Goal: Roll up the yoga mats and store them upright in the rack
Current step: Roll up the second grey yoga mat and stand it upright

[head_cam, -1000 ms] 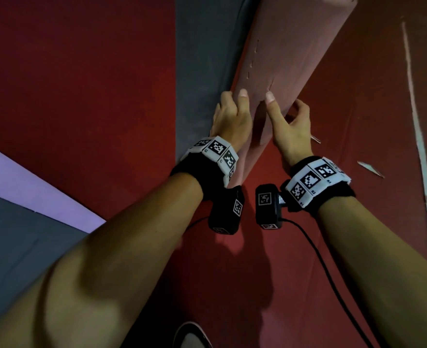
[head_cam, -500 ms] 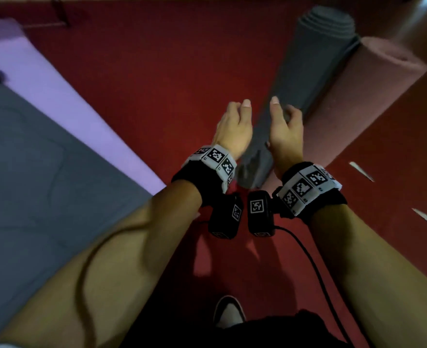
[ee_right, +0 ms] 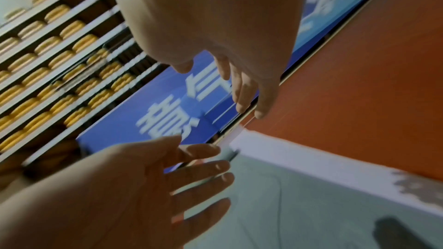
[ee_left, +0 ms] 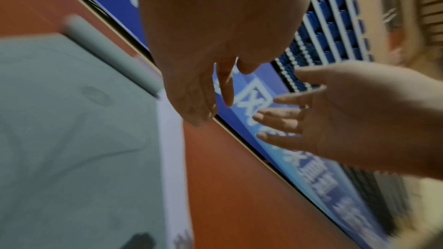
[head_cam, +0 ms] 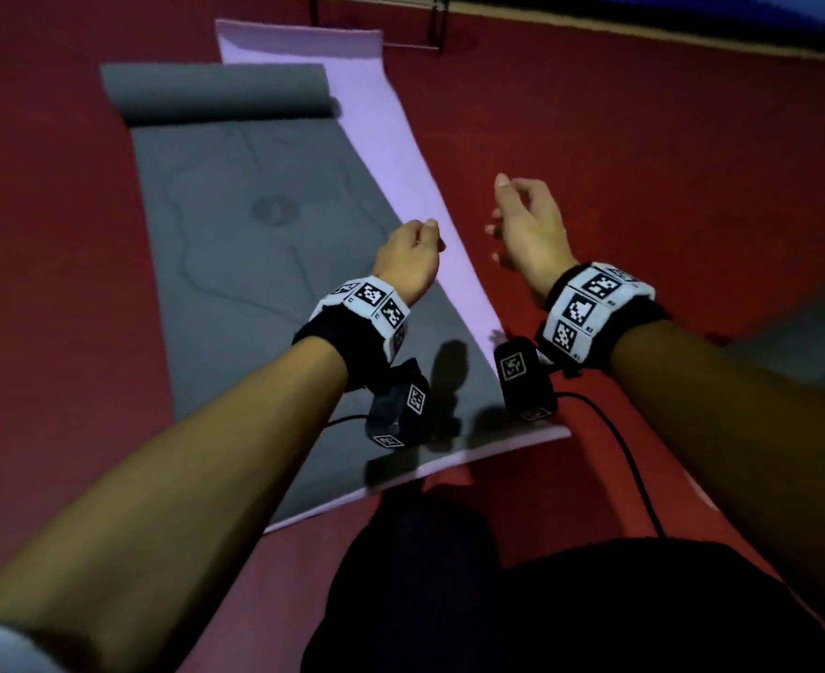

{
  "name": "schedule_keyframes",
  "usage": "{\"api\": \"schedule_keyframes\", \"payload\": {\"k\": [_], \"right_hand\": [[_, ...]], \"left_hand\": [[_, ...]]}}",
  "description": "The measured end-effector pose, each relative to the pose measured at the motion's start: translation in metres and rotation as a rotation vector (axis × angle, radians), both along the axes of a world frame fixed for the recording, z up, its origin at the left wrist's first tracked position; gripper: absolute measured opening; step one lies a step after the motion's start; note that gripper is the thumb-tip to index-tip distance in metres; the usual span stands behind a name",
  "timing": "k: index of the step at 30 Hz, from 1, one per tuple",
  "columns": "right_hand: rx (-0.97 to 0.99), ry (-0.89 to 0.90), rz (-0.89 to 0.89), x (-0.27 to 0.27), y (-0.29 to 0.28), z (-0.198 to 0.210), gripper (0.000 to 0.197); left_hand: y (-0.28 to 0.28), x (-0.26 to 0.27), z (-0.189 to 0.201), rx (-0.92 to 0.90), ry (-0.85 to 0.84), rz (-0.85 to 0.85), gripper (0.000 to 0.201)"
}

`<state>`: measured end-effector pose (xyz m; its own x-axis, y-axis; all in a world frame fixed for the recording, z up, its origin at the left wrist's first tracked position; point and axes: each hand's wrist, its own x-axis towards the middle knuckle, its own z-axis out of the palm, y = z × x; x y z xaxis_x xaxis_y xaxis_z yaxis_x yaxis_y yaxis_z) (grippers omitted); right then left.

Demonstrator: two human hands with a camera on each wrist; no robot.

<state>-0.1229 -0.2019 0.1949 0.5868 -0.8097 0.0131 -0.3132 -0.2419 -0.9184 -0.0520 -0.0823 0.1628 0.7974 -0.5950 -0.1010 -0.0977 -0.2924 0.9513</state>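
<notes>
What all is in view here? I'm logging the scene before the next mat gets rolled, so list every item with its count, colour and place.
Grey yoga mat with a curled far end: one, grey, flat on the floor, lying on top of the lilac mat.
Lilac flat yoga mat: one, lilac, under the grey one, showing along its right side and near edge.
Red floor: one, red, all around the mats.
Black metal rack legs: dark, at the far floor edge; count unclear.
Blue banner with white lettering: one, along the far wall.
Left hand: one, empty, above the mats.
Right hand: one, empty, above the floor.
</notes>
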Motion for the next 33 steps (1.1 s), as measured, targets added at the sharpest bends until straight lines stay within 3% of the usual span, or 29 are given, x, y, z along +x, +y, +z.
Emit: {"api": "schedule_keyframes", "payload": {"k": [6,8,11,14,22,30,33], "right_hand": [[-0.021,0.160,0.316,0.077,0.029,-0.077,0.073],[0.002,0.188,0.400,0.092,0.037,-0.113,0.060],[0.021,0.264,0.473,0.090,0.050,-0.166,0.038],[0.052,0.350,0.569,0.067,0.065,-0.208,0.032],[0.051,0.439,0.593,0.041,0.085,-0.241,0.024],[0.027,0.562,0.676,0.020,0.101,-0.260,0.018],[0.024,0.637,0.747,0.010,0.107,-0.261,0.014]], "left_hand": [[0.025,0.055,-0.071,0.110,0.092,0.101,0.040],[0.034,0.065,-0.098,0.172,0.091,0.133,0.037],[0.052,0.063,-0.139,0.323,0.155,0.138,0.031],[0.069,0.046,-0.171,0.409,0.271,0.091,0.023],[0.088,0.021,-0.199,0.386,0.419,0.079,0.022],[0.104,-0.005,-0.216,0.551,0.436,-0.089,0.014],[0.114,-0.010,-0.209,0.631,0.382,-0.179,0.033]]}}
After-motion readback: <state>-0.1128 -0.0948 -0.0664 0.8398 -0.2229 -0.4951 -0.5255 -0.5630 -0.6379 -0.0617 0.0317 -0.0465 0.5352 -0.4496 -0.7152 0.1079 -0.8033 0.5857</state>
